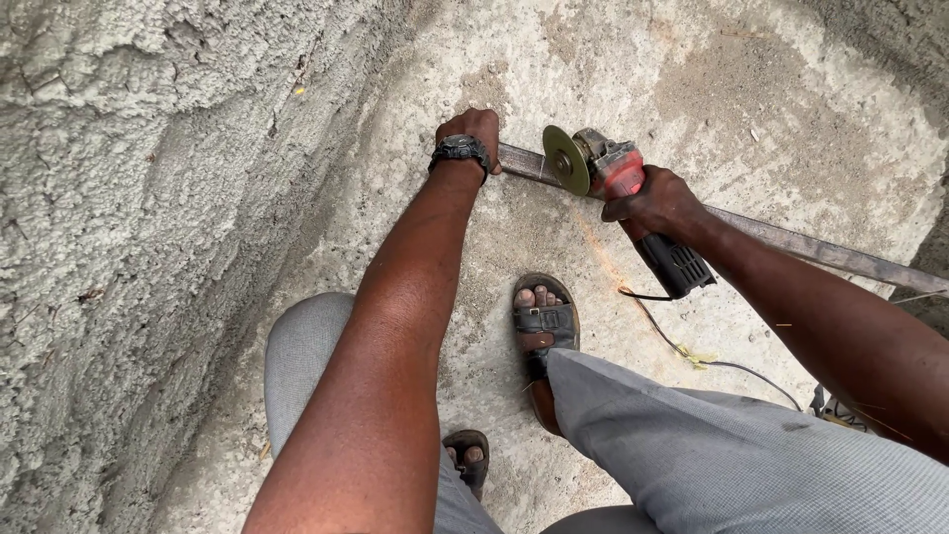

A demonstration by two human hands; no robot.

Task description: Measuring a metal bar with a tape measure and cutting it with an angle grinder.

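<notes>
- Rough concrete floor [613, 59] fills the view, with a coarse plastered wall [129, 198] rising along its left edge.
- A long flat metal bar [791, 242] lies across the floor, running from near the wall toward the right edge.
- Left hand [473, 133], with a dark wristwatch [460, 150], is pressed down on the bar's near-wall end, fingers curled over it.
- Right hand [657, 203] is clenched around a red and black angle grinder [633, 198]; its disc [565, 160] stands on edge at the bar, just beside the left hand.
- A sandalled foot [542, 321] rests below the bar; the grinder's cable [692, 351] trails toward the right.
- Judged from this, the cut through the bar is in hand; next it calls for steady downward pressure, with the left hand kept apart from the disc.
</notes>
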